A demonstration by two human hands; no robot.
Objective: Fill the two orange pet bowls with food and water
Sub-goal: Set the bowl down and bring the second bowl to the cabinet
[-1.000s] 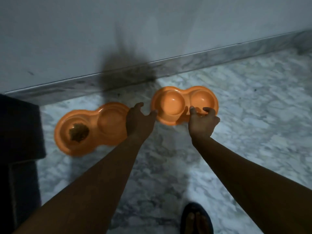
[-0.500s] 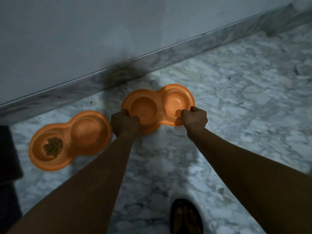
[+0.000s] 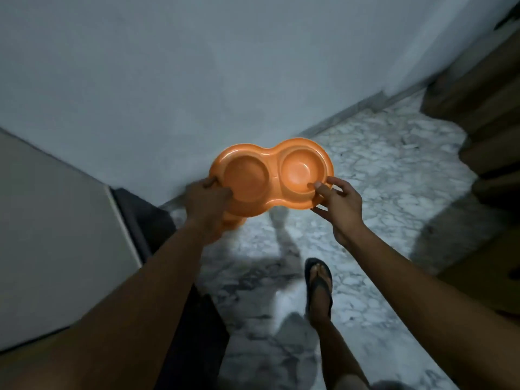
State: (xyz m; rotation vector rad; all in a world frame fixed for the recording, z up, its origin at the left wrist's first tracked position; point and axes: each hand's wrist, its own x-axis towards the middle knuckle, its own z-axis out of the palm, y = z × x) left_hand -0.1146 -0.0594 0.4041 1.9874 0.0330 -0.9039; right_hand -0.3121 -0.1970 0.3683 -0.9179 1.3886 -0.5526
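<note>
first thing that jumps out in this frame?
The orange double bowl, mid-frame, both wells empty, held up off the floor. The left hand grips its left end, the right hand its right end. Below, a foot in a dark sandal stands on the marble floor.

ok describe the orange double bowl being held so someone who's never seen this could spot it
Start at the pale wall where it meets the marble floor; in front of that line both hands, left hand and right hand, hold up the orange double bowl. It is peanut-shaped with two round, empty wells, the brightest thing in the dim view.
</note>
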